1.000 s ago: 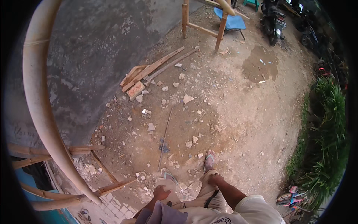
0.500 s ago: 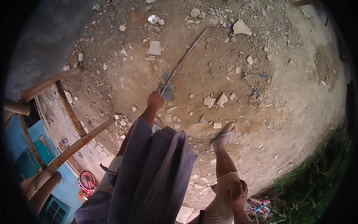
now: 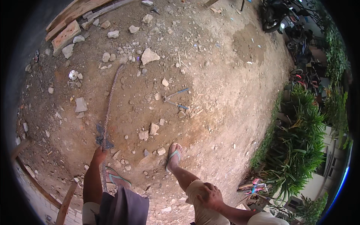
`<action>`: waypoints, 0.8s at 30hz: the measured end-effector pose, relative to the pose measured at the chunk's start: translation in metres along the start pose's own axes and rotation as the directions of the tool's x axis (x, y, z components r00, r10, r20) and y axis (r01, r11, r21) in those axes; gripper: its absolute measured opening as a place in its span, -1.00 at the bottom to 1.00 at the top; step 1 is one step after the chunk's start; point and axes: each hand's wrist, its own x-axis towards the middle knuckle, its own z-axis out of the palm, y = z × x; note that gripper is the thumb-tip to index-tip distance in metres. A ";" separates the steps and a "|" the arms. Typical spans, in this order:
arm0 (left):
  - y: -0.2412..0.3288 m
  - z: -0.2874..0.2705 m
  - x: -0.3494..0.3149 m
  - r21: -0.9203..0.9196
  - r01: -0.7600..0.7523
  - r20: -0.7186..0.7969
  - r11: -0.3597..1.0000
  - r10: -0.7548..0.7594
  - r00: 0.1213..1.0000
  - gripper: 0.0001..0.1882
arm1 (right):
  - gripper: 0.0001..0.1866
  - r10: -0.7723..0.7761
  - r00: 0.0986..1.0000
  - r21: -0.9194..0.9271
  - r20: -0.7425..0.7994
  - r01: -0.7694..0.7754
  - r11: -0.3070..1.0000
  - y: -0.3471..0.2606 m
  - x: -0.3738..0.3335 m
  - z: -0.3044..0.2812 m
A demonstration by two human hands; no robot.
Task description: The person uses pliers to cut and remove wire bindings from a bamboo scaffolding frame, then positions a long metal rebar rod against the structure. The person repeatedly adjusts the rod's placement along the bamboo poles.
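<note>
Here on the left, a long, thin, ribbed brown-grey rod (image 3: 110,95) stretches over the stony dirt ground (image 3: 221,112), crossing a dark blue-grey scrap (image 3: 108,144). Half a second ago it slanted rightward; now it runs almost straight up the view! The left hand (image 3: 99,155) reaches down, grip clamped around it. Over right, the right hand (image 3: 209,195) rests palm-down, fingers apart, on the beige-trousered knee (image 3: 192,190).

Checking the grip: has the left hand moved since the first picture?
Yes, forward: judged against the grey scrap on the ground, the left hand has gone from nearer the body to close by it, holding the rod.
</note>
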 end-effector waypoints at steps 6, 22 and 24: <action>0.118 -0.018 -0.117 -0.433 0.305 0.012 0.848 -0.333 0.943 -0.56 | -0.43 -0.006 0.997 0.120 0.071 -0.002 0.993 0.041 -0.018 0.054; 0.412 -0.015 -0.569 0.547 0.127 -0.103 0.828 -0.084 0.991 -0.42 | -0.23 -0.681 0.354 -0.322 -0.641 0.682 0.657 0.074 -0.169 -0.172; 0.426 -0.007 -0.575 0.566 0.122 -0.131 0.815 -0.057 0.990 -0.43 | -0.32 -0.712 0.392 -0.359 -0.582 0.662 0.658 0.097 -0.184 -0.206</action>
